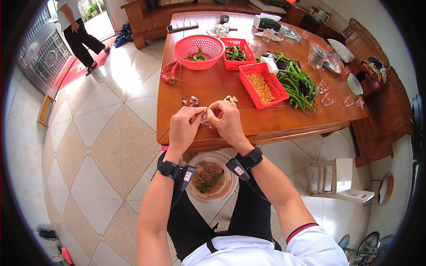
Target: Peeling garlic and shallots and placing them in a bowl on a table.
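Note:
My left hand (186, 124) and my right hand (226, 119) meet over the near edge of the wooden table (206, 89), fingertips pinching a small garlic clove (205, 114) between them. Purple-pink garlic skins (205, 123) lie just below the fingertips. Beyond my left hand are several unpeeled garlic cloves (193, 100). A small pile of pale peeled cloves (230, 99) sits just beyond my right hand. To its right stands a red plastic basket (281, 97) of chopped yellow-orange pieces.
A round red colander (199, 66) and another red basket (238, 65) hold green peppers. Long green peppers (296, 83) are heaped at right, near glasses (327, 98). Between my knees stands a waste bucket (233, 181). A white chair (336, 183) is at right; a person (75, 30) stands by the doorway.

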Demonstrator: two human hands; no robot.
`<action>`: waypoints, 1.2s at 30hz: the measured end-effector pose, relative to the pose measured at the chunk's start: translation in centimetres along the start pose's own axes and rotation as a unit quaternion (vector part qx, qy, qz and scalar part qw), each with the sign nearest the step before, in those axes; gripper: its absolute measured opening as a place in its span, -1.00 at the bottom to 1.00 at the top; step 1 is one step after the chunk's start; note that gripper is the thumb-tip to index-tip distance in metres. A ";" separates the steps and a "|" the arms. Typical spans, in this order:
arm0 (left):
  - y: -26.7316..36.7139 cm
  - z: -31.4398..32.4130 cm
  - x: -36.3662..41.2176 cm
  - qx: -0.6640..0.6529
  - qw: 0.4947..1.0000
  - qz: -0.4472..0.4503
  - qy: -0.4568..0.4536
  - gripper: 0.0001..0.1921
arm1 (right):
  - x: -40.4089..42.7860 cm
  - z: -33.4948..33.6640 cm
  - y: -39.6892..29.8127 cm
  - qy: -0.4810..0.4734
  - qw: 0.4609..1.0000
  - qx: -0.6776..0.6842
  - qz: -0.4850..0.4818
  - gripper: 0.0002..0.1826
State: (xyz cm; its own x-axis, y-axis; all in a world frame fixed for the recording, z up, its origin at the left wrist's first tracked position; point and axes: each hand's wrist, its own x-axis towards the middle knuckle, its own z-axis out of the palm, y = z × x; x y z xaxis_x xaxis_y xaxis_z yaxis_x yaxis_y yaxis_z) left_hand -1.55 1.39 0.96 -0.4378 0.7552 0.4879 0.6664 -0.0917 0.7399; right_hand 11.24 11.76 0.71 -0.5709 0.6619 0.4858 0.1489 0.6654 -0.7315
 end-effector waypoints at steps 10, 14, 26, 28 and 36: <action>-0.3 0.1 0.1 -0.008 1.000 0.010 0.004 -0.82 | 0.0 0.1 0.1 -0.005 1.000 0.005 0.005 -0.85; 0.0 0.0 0.2 -0.029 0.999 -0.013 -0.003 -0.81 | 0.0 0.0 0.2 -0.003 1.000 0.005 -0.005 -0.85; 0.0 0.0 0.2 -0.060 0.998 -0.035 -0.002 -0.81 | 0.0 -0.2 -0.2 -0.007 1.000 0.013 0.002 -0.84; 0.0 0.0 0.2 -0.063 0.997 -0.040 -0.002 -0.81 | 0.0 -0.3 -0.4 -0.015 1.000 0.016 0.002 -0.87; -0.5 0.0 0.2 -0.096 0.994 -0.050 0.011 -0.80 | 0.1 -0.4 -0.5 -0.014 1.000 0.009 0.011 -0.87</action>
State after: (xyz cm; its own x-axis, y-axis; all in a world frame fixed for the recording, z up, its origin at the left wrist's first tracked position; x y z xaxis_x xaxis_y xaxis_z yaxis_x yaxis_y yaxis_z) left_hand -1.99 1.60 0.66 -0.5112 0.7523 0.4155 0.4916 -0.1406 0.8594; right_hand 11.47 11.61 1.28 -0.5898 0.6668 0.4556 0.1474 0.6435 -0.7511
